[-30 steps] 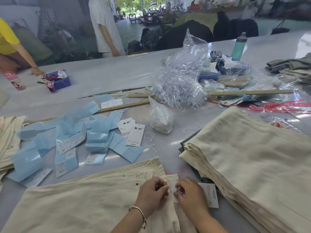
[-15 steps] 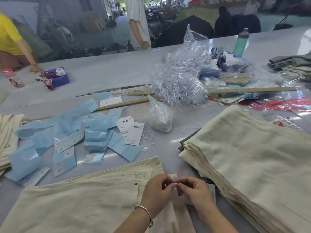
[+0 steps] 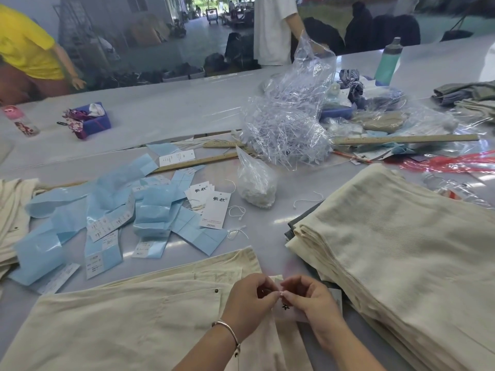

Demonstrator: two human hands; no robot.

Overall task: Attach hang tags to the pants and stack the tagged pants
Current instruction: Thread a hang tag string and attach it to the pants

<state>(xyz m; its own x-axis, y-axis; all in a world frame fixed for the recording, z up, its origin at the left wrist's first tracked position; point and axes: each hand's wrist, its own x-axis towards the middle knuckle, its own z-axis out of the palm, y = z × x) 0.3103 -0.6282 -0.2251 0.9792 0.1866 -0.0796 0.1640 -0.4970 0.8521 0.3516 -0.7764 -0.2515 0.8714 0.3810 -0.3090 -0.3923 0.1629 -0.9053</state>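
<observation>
Cream pants (image 3: 128, 317) lie flat at the table's near edge, waistband toward the right. Over the waistband my left hand (image 3: 249, 298) and my right hand (image 3: 308, 298) meet fingertip to fingertip, pinching the string of a white hang tag (image 3: 288, 309) whose black print shows beneath them. To the right rises a tall stack of folded cream pants (image 3: 396, 263). Loose white hang tags (image 3: 214, 207) and string loops (image 3: 237, 212) lie in the middle of the table.
Blue label strips (image 3: 107, 218) are scattered left of centre, with more cream pants (image 3: 13, 215) at the far left. A small bag of strings (image 3: 257, 183), crumpled clear plastic (image 3: 289, 119), wooden rulers (image 3: 401, 139), a green bottle (image 3: 388, 60) and two people stand behind.
My hands have lifted slightly off the waistband and drawn together, fingertips now touching over the tag. The person in white beyond the table has moved right.
</observation>
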